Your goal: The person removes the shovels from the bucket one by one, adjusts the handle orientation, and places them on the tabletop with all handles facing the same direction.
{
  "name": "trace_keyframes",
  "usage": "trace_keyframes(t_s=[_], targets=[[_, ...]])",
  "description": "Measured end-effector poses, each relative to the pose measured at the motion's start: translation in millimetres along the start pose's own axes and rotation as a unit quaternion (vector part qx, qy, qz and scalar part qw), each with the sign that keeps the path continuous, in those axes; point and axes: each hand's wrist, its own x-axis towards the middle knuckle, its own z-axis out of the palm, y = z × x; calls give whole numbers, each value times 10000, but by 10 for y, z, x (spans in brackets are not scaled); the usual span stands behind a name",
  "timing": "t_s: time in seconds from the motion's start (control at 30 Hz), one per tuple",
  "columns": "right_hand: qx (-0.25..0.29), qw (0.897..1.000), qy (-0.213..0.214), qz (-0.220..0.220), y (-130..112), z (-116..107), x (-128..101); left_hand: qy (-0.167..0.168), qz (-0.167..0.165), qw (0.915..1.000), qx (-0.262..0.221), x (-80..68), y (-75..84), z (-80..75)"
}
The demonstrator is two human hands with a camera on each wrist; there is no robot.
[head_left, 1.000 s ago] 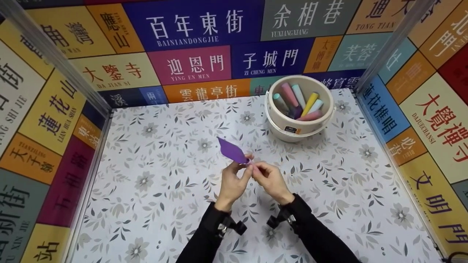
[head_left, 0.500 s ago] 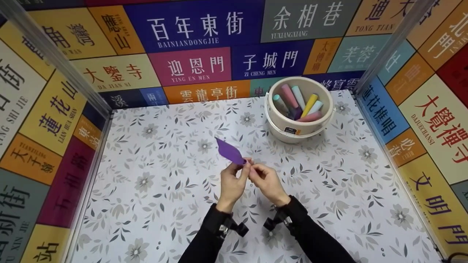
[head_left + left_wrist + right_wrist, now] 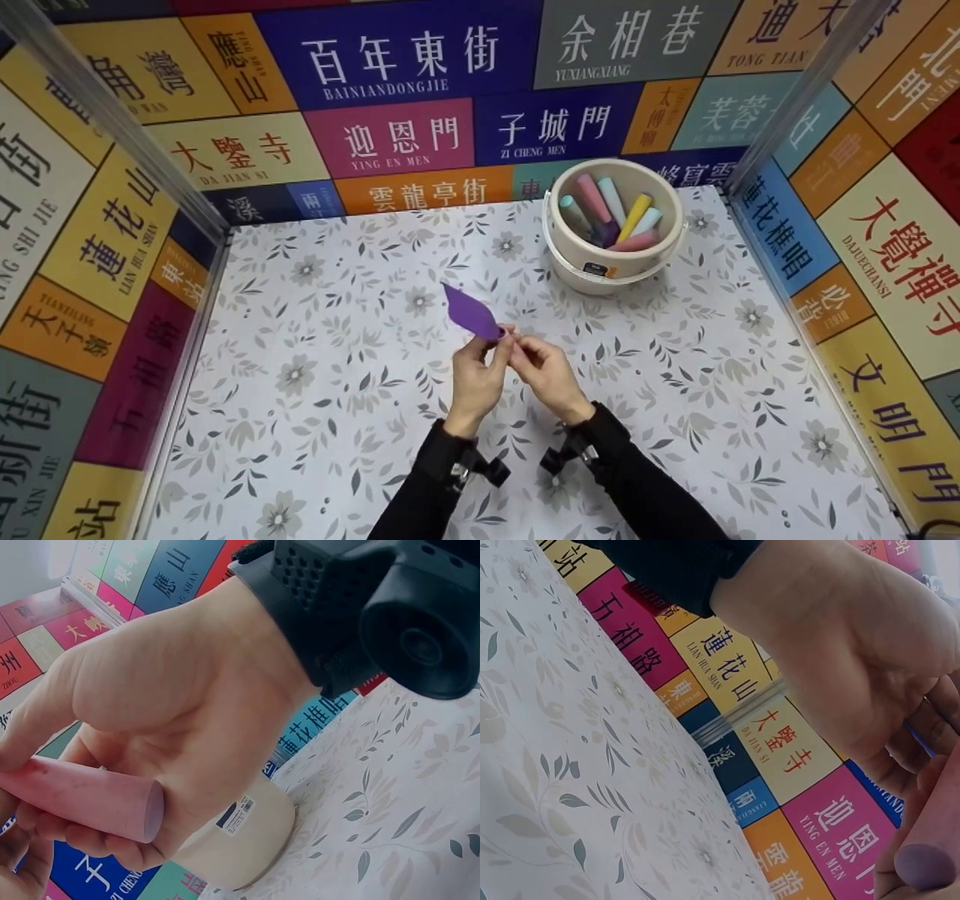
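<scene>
Purple sheet (image 3: 471, 311), mid-table, pinched at near end by left hand (image 3: 474, 379) and right hand (image 3: 545, 371); looks light, floppy.
Left wrist: fingers curled round rolled end (image 3: 90, 799).
Right wrist: fingertips closed on roll (image 3: 924, 864).

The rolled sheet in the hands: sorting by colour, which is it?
Purple, clearest in the head view.

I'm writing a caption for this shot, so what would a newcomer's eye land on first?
First, the two hands meeting mid-table: the left hand and right hand both pinch one end of a purple balloon that points up-left. Next, the cream bucket at the far right of the floral table, holding pastel sticks. Around it all stand walls of bright coloured signs with Chinese characters.
</scene>
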Motion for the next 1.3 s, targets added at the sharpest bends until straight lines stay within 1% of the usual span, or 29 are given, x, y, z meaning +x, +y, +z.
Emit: trace_keyframes(t_s=[0.13, 0.33, 0.43, 0.5, 0.57, 0.63, 0.7, 0.77, 0.83, 0.9, 1.03, 1.1, 1.17, 1.23, 1.3], targets=[[-154, 9999, -20, 2, -1, -11, -1, 28, 48, 10000, 49, -5, 7, -7], [-182, 9994, -117, 263, 14, -98, -15, 107, 9, 9997, -221, 15, 51, -38], [-542, 9981, -130, 275, -1, -167, -21, 146, -39, 9993, -351, 35, 87, -69], [-905, 9957, -96, 144, -20, -223, -22, 146, -46, 9991, -383, 51, 110, -96], [-1260, 9920, -56, -40, -53, -290, -23, 142, 45, 9994, -320, 73, 124, -130], [-1553, 9874, -29, -288, -91, -370, -24, 123, 249, 9995, -153, 98, 127, -177], [-1898, 9798, -13, -632, -128, -465, -22, 118, 531, 9985, 93, 124, 118, -242], [-2292, 9682, 36, -1006, -161, -576, -21, 143, 819, 9955, 447, 152, 111, -327], [-2736, 9516, 129, -1391, -193, -697, -21, 204, 1083, 9904, 836, 178, 105, -434], [-3133, 9342, 172, -1696, -222, -823, -23, 303, 1341, 9819, 1304, 209, 98, -560], [-3866, 8961, 140, -2176, -284, -1063, -46, 504, 1755, 9602, 2114, 272, 63, -849], [-4250, 8725, 72, -2409, -309, -1176, -63, 588, 1865, 9499, 2439, 298, 38, -1004], [-4634, 8479, 15, -2576, -333, -1287, -87, 632, 1904, 9414, 2711, 319, 18, -1165], [-4962, 8243, -28, -2728, -354, -1392, -117, 642, 1864, 9351, 2946, 331, -1, -1330], [-5201, 8053, -43, -2844, -364, -1491, -152, 636, 1733, 9285, 3223, 340, -17, -1498]])
